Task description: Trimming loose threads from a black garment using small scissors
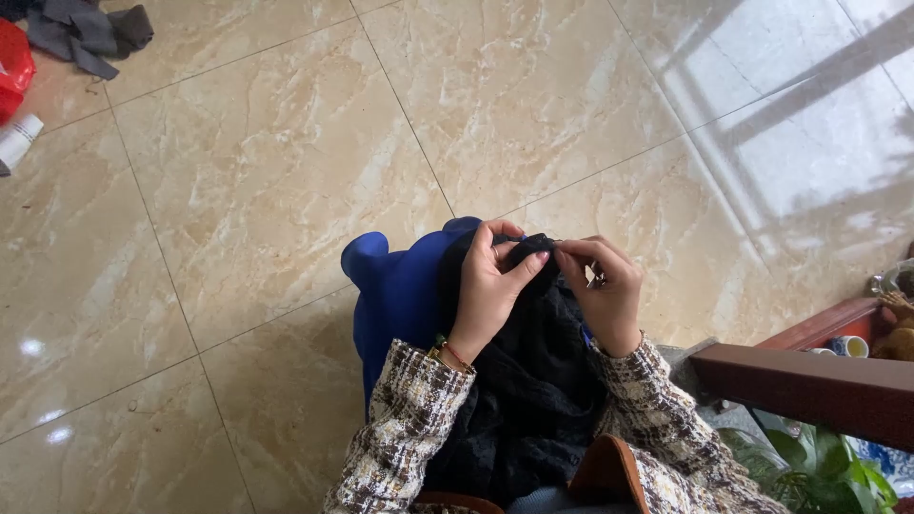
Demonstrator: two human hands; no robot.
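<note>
Black lacy fabric (533,381) lies bunched in my lap, over a bright blue cloth (395,290) that spills out to the left. My left hand (490,281) pinches the top edge of the black fabric between thumb and fingers. My right hand (602,290) grips the same edge just to the right, fingertips almost touching the left hand's. Something small and shiny shows between the right fingers; I cannot tell what it is. Both forearms wear tweed sleeves, and a red string and a bracelet circle the left wrist.
Glossy beige marble floor tiles (286,190) fill the view. Grey cloth (86,33), a red object (11,67) and a white tube (17,141) lie at far top left. A dark wooden table edge (809,381), cups and a green plant (819,466) stand at right.
</note>
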